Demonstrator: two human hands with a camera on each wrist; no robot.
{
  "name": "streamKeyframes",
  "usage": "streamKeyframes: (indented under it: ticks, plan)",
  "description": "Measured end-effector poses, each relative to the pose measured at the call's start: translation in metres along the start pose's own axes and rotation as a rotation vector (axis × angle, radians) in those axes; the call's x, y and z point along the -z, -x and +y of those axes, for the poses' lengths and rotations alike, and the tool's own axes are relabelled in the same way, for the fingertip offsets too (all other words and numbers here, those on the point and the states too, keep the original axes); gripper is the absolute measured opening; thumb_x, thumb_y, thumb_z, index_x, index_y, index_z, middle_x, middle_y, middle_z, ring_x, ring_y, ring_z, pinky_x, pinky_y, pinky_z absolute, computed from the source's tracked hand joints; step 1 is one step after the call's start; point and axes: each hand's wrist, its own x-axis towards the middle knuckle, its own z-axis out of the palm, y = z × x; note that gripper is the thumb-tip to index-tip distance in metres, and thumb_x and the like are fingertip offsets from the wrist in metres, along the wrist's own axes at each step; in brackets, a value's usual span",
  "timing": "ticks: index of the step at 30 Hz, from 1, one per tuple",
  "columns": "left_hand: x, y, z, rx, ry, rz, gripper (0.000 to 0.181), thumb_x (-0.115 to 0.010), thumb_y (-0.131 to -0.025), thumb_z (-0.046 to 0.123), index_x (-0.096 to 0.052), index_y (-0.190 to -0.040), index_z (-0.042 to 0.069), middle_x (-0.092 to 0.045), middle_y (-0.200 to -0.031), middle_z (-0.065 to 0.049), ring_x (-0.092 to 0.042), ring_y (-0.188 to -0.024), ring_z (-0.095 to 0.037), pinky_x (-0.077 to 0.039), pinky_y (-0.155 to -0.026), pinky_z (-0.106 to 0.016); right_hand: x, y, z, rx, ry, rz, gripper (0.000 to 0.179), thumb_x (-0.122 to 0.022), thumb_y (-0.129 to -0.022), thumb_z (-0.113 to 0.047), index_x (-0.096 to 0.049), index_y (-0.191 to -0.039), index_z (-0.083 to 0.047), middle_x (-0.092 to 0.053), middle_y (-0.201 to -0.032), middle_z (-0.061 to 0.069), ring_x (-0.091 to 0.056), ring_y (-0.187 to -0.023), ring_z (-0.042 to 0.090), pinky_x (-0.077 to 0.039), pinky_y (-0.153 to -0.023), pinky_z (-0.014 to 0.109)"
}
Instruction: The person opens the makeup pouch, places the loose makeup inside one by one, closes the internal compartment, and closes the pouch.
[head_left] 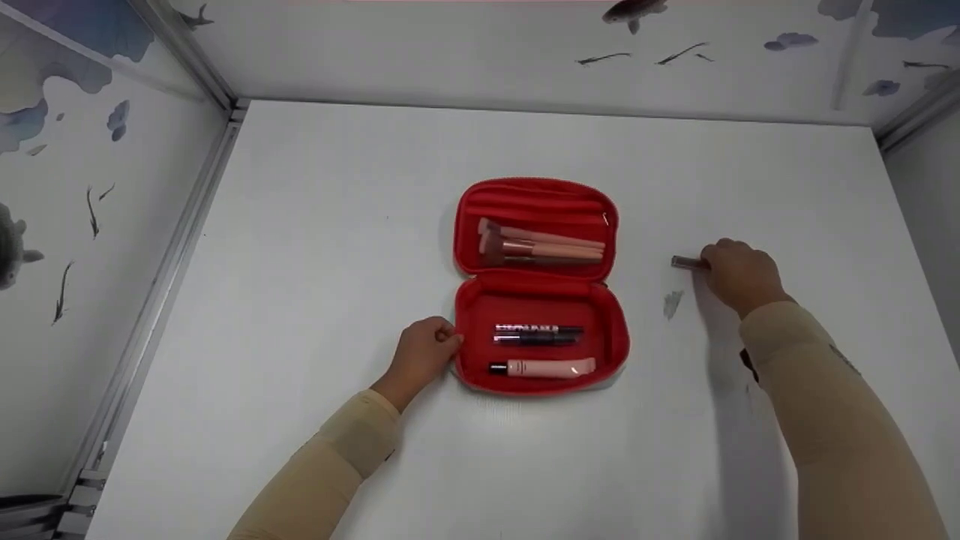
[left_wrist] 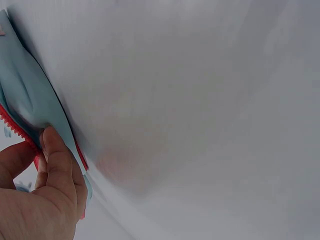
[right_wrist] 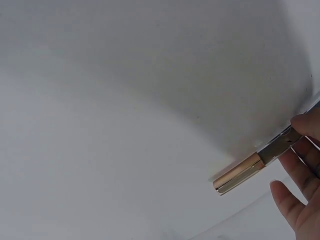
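Observation:
An open makeup bag, red inside and pale blue outside, lies on the table. My left hand pinches the left edge of its lower half; in the left wrist view its fingers and thumb grip the fabric beside the red zipper. To the right of the bag, my right hand holds a slim cosmetic tube with a rose-gold end and a darker body, its far end hidden by the fingers. Makeup brushes lie in the upper half. Two dark slim tubes and a pink squeeze tube lie in the lower half.
The white table reaches to a printed panel at the back and another panel on the left. A grey smudge marks the tabletop between the bag and my right hand.

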Motion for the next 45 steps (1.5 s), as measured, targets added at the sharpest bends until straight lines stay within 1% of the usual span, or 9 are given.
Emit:
streamKeyframes:
  ticks: [5, 9, 15, 22, 26, 31, 40, 42, 45]
  plan:
    - [0.0, 0.0, 0.0, 0.019, -0.003, 0.003, 0.009, -0.063, -0.093, 0.016, -0.064, -0.089, 0.008, -0.057, -0.076, -0.002, -0.052, -0.074, -0.016, -0.045, -0.063, -0.026, 0.002, 0.003, -0.003, 0.006, -0.008, 0.037, 0.013, -0.058, -0.091, 0.0, -0.065, -0.099, 0.007, -0.061, -0.087, 0.021, -0.059, -0.081, 0.036, -0.049, -0.069, 0.05]
    - [0.0, 0.0, 0.001, 0.014, -0.013, 0.002, 0.009, -0.063, -0.093, 0.017, -0.064, -0.091, 0.008, -0.058, -0.078, -0.002, -0.052, -0.075, -0.016, -0.045, -0.064, -0.026, 0.004, 0.005, -0.006, 0.009, -0.022, 0.07, 0.012, -0.059, -0.089, 0.001, -0.065, -0.098, 0.006, -0.061, -0.087, 0.021, -0.059, -0.079, 0.035, -0.049, -0.07, 0.051]
    - [0.0, 0.0, 0.001, 0.002, -0.024, 0.005, 0.009, -0.063, -0.093, 0.017, -0.064, -0.091, 0.008, -0.057, -0.077, -0.002, -0.052, -0.074, -0.016, -0.045, -0.063, -0.025, 0.007, 0.008, -0.014, 0.024, -0.024, 0.086, 0.016, -0.059, -0.088, 0.001, -0.065, -0.103, 0.006, -0.062, -0.091, 0.022, -0.06, -0.082, 0.036, -0.05, -0.072, 0.051]
    - [0.0, 0.001, 0.001, 0.006, 0.0, -0.007, 0.009, -0.062, -0.094, 0.018, -0.063, -0.092, 0.008, -0.058, -0.077, -0.002, -0.053, -0.074, -0.016, -0.045, -0.063, -0.025, 0.009, 0.011, -0.023, 0.051, -0.054, 0.121, 0.018, -0.061, -0.087, 0.001, -0.066, -0.104, 0.006, -0.064, -0.093, 0.021, -0.061, -0.084, 0.037, -0.05, -0.075, 0.052]
    - [0.001, 0.002, 0.001, -0.028, -0.004, 0.008, 0.01, -0.063, -0.093, 0.016, -0.064, -0.09, 0.007, -0.057, -0.075, -0.001, -0.051, -0.072, -0.014, -0.044, -0.062, -0.024, 0.012, 0.014, -0.029, 0.092, -0.07, 0.134, 0.018, -0.062, -0.087, 0.002, -0.065, -0.104, 0.004, -0.064, -0.095, 0.021, -0.061, -0.086, 0.038, -0.05, -0.074, 0.053]
    - [0.001, 0.004, 0.002, -0.06, -0.009, 0.03, 0.01, -0.063, -0.092, 0.014, -0.064, -0.087, 0.006, -0.057, -0.072, 0.0, -0.05, -0.068, -0.013, -0.042, -0.06, -0.023, 0.019, 0.016, -0.044, 0.122, -0.064, 0.127, 0.019, -0.061, -0.086, 0.002, -0.066, -0.104, 0.003, -0.064, -0.097, 0.02, -0.061, -0.088, 0.038, -0.05, -0.075, 0.052]
    - [-0.001, 0.001, -0.001, -0.03, 0.008, 0.018, 0.009, -0.063, -0.093, 0.016, -0.064, -0.089, 0.007, -0.057, -0.074, -0.001, -0.052, -0.07, -0.014, -0.044, -0.061, -0.024, 0.031, 0.018, -0.078, 0.122, -0.082, 0.05, 0.023, -0.068, -0.085, -0.002, -0.066, -0.108, -0.002, -0.065, -0.099, 0.014, -0.061, -0.092, 0.031, -0.051, -0.085, 0.051]
    - [-0.001, 0.001, -0.001, -0.036, 0.007, 0.023, 0.009, -0.063, -0.093, 0.015, -0.063, -0.088, 0.007, -0.057, -0.074, -0.001, -0.051, -0.07, -0.014, -0.043, -0.061, -0.024, 0.033, 0.02, -0.087, 0.129, -0.081, 0.049, 0.025, -0.071, -0.084, -0.004, -0.067, -0.108, -0.003, -0.066, -0.1, 0.013, -0.061, -0.092, 0.03, -0.052, -0.085, 0.049]
    - [-0.001, 0.002, 0.0, -0.04, 0.006, 0.026, 0.009, -0.063, -0.093, 0.015, -0.063, -0.088, 0.007, -0.057, -0.074, -0.001, -0.051, -0.07, -0.014, -0.043, -0.061, -0.024, 0.034, 0.022, -0.098, 0.165, -0.074, 0.067, 0.025, -0.073, -0.082, -0.004, -0.068, -0.107, -0.005, -0.066, -0.099, 0.011, -0.062, -0.092, 0.028, -0.053, -0.083, 0.047]
